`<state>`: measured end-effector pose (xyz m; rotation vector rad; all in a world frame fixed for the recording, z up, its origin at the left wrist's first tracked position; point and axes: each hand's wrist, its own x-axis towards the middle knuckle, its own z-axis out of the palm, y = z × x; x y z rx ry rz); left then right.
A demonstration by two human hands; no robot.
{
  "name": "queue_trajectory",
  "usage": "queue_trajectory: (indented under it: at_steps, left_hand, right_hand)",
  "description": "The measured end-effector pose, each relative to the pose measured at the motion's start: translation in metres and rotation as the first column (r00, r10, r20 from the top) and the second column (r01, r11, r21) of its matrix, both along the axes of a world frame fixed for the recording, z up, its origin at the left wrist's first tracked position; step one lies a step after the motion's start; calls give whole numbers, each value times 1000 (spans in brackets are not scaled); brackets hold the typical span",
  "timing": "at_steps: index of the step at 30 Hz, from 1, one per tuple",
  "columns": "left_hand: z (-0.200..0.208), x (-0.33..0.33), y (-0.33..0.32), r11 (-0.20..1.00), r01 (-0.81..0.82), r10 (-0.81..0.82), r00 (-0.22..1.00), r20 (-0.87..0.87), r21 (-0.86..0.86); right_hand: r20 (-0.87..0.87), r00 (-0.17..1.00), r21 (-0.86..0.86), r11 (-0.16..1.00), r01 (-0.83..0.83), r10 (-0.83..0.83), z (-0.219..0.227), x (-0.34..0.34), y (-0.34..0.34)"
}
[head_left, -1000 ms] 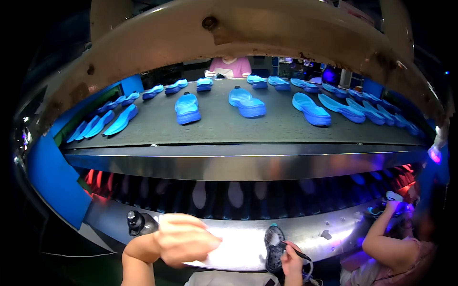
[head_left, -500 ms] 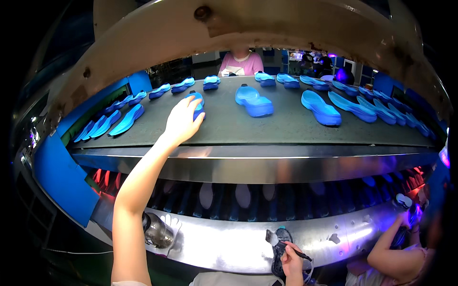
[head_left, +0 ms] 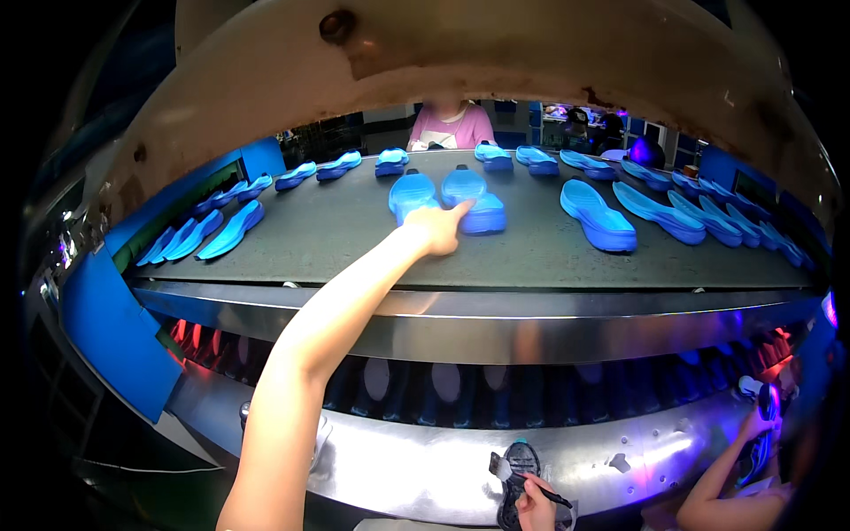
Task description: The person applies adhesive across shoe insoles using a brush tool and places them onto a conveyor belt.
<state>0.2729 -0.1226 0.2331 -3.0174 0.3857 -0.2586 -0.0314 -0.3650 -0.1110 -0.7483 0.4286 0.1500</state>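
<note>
While the left hand (head_left: 436, 228) stretches loosely open, fingertips touching a moulded blue foam shoe sole (head_left: 474, 200) on the grey conveyor belt (head_left: 336, 239), right hand (head_left: 534, 506) grasping a dark sole (head_left: 516, 478) and thin tool.

Bare left forearm (head_left: 319, 336), sleeveless as far as visible; right hand (head_left: 534, 506) apparently ungloved, no jewellery discernible.

Soles (head_left: 474, 202): smooth, matt blue foam or rubber. Belt (head_left: 336, 239): matt grey. Rail (head_left: 531, 323) at 6 o'clock: glossy metal.
</note>
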Motion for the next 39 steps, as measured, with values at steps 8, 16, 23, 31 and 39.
queue_trajectory:
  at_steps: [8,16,23,31,39]
  left_hand:
    - [5,-60,-4,944,280,-262,958,120,-177]
    - [-18,-141,57,705,431,-144,865,480,-564]
    - [-135,-225,78,-661,336,115,929,352,-671]
    - [-265,-292,59,-777,-500,-620,712,329,-381]
    - [-357,-299,39,-663,-745,-729,664,-168,-69]
  right_hand:
    - [99,995,94,995,-37,27,14,-7,-10]
    - [46,991,1,992,129,-129,8,-5,-18]
    - [61,993,54,993,102,-105,9,-3,-18]
    - [51,994,15,996,92,-93,15,1,-22]
    - [49,986,7,988,157,-157,19,4,-33]
